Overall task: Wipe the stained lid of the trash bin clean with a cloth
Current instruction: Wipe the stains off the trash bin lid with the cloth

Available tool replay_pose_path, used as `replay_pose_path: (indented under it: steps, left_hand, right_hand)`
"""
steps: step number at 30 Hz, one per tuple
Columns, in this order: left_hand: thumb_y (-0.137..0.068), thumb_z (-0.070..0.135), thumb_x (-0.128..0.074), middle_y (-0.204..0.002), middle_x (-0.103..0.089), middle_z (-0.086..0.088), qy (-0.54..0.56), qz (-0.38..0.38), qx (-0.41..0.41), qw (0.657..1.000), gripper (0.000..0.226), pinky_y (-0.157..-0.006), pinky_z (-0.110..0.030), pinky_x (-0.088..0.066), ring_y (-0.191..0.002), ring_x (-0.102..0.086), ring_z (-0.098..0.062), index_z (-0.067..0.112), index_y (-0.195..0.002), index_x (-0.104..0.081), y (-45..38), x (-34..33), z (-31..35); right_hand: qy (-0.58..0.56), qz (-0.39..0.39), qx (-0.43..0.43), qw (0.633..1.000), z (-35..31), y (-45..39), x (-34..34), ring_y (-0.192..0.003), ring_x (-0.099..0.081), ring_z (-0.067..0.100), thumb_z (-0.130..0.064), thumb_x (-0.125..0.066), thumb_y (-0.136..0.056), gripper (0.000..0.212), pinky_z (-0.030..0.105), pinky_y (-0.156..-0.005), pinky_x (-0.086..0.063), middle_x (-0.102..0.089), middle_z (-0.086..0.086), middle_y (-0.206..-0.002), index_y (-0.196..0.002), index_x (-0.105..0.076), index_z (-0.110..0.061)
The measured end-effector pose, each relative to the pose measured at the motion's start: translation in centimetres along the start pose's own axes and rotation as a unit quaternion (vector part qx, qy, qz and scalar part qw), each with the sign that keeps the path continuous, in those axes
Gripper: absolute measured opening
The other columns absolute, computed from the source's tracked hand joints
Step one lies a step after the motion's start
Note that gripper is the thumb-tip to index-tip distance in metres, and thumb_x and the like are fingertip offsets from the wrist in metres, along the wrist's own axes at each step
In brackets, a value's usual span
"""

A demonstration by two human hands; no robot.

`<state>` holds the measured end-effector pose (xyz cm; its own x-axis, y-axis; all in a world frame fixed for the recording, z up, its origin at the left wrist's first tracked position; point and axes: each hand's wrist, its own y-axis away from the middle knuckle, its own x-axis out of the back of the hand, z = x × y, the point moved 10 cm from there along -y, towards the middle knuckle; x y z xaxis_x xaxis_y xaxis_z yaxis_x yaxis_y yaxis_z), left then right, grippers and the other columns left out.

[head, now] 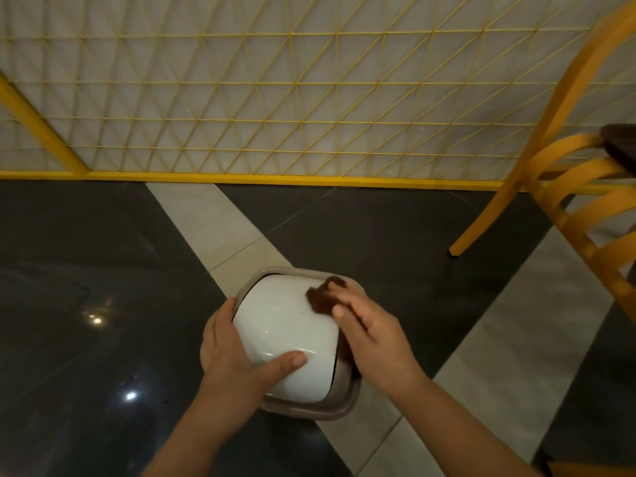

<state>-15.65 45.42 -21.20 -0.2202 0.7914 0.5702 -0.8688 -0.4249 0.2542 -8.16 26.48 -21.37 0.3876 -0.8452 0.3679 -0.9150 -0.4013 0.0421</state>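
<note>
You're mid-wipe here. Your left hand (pixel 234 352) grips the near-left edge of the lid (pixel 285 325), thumb laid across the top, so the swing lid shouldn't tip under pressure. Your right hand (pixel 371 342) has the brown cloth (pixel 321 297) pinned under its fingers on the lid's far-right corner, with the rest of the cloth trailing down beside that hand's palm. The bin (pixel 309 407) sits on the floor right below both hands. I can't really make out stains on the white top from here, just a faint mark left of the cloth. Next I'd say drag the cloth toward your left thumb, pressing evenly, and keep that brace firm.
</note>
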Motion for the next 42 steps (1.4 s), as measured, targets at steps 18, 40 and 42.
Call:
replay_pose_path:
  steps: [18, 40, 42]
  left_hand:
    - [-0.088, 0.041, -0.059, -0.155, -0.011, 0.017, 0.072, -0.118, -0.013, 0.990, 0.080, -0.113, -0.041, -0.022, -0.138, -0.020, -0.013, 0.051, -0.144, -0.004, -1.1, -2.9, 2.0]
    - [-0.091, 0.049, -0.020, -0.154, -0.010, 0.024, 0.123, 0.051, -0.053, 0.990, 0.059, -0.105, -0.015, -0.010, -0.136, -0.009, 0.010, 0.039, -0.148, -0.013, 0.9, -4.8, 3.0]
    - [-0.096, 0.041, -0.024, -0.154, -0.013, 0.023, 0.132, 0.054, -0.061, 0.988, 0.053, -0.105, -0.014, -0.012, -0.137, -0.012, 0.010, 0.038, -0.148, -0.015, 0.8, -4.9, 3.2]
  right_hand:
    - [0.049, 0.162, -0.080, 0.982, 1.8, 7.9, 2.8, -0.134, -0.036, 0.002, -0.043, -0.047, -0.091, 0.041, 0.040, -0.113, -0.031, -0.039, -0.038, -0.134, -0.109, -0.038, -0.078]
    - [0.240, -0.043, 0.097, 0.965, -3.8, 0.4, -1.8, -0.143, -0.001, -0.001, -0.051, -0.027, -0.096, 0.046, 0.032, -0.115, -0.001, -0.014, -0.027, -0.152, -0.142, -0.025, -0.049]
    - [0.257, -0.087, 0.141, 0.952, -5.1, -0.8, -2.2, -0.144, -0.002, 0.003, -0.042, -0.035, -0.099, 0.043, 0.030, -0.115, 0.003, -0.022, -0.020, -0.154, -0.142, -0.034, -0.042]
